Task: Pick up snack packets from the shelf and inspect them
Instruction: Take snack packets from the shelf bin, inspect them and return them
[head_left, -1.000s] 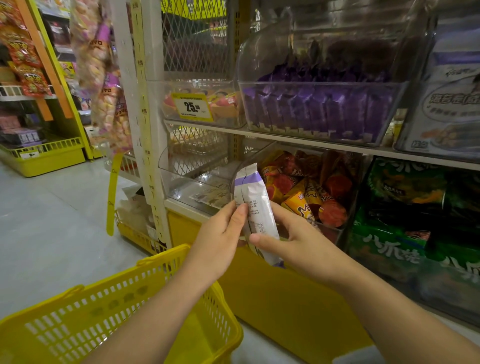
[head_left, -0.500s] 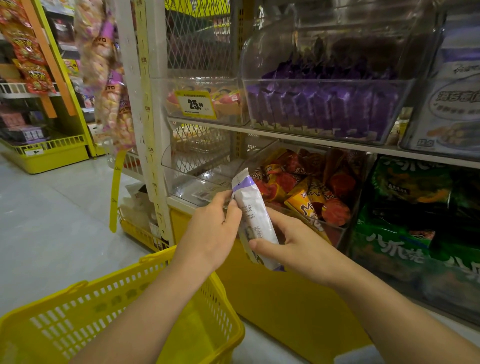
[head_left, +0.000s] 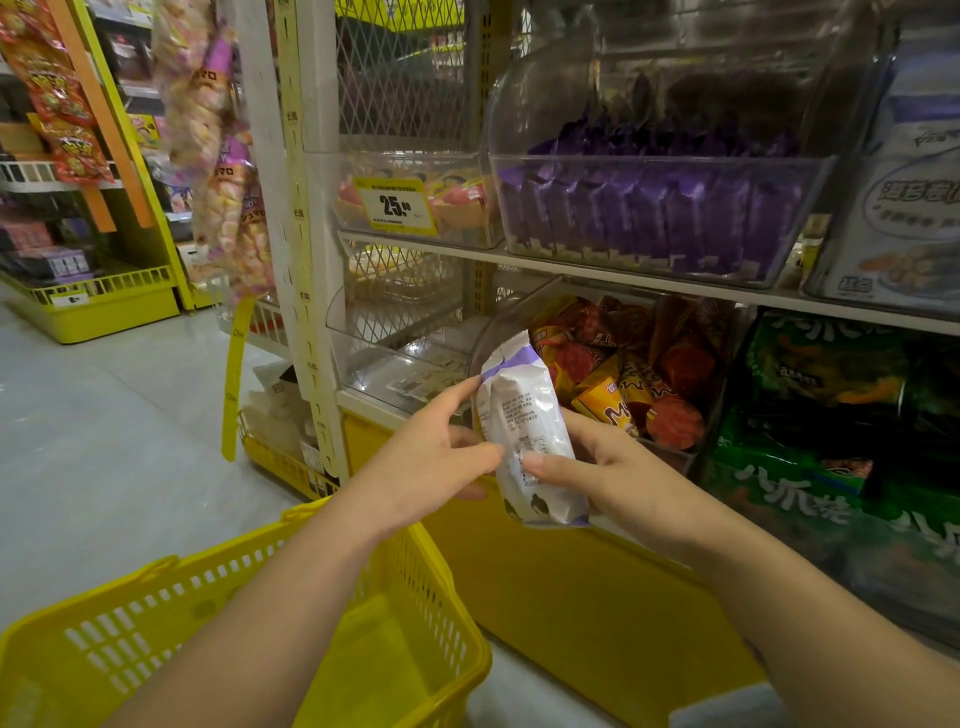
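- The yellow basket (head_left: 130, 623) sits low at the left under the left forearm, in much the same place as a second ago.
- The left hand (head_left: 431, 467) is loosely open beside the snack packet (head_left: 524, 415). Its index fingertip (head_left: 467, 387) touches the upper left edge and its thumb meets the left edge near the middle. A second ago the thumb and fingers were closed together higher on that edge.
- A yellow price tag (head_left: 395, 205) reading 25 hangs on the clear bin above the left hand.
- The snack packet is held between the two hands in front of the lower shelf, off the shelf itself. It is white with a purple band near the top, and the top leans a little to the left. It has turned since the earlier picture, when it stood nearly edge-on, and its printed white face is now towards the camera.
- The right hand (head_left: 618, 478) grips the packet's lower half, with the thumb (head_left: 545, 462) laid across the printed face and the fingers curled behind it. The grip matches the one a second ago.
- Just behind the packet lie orange and red packets (head_left: 613, 395) in a clear bin.
- Purple packets (head_left: 654, 218) fill the bin on the shelf above.
- Green packets (head_left: 810, 374) are stacked at the far right.
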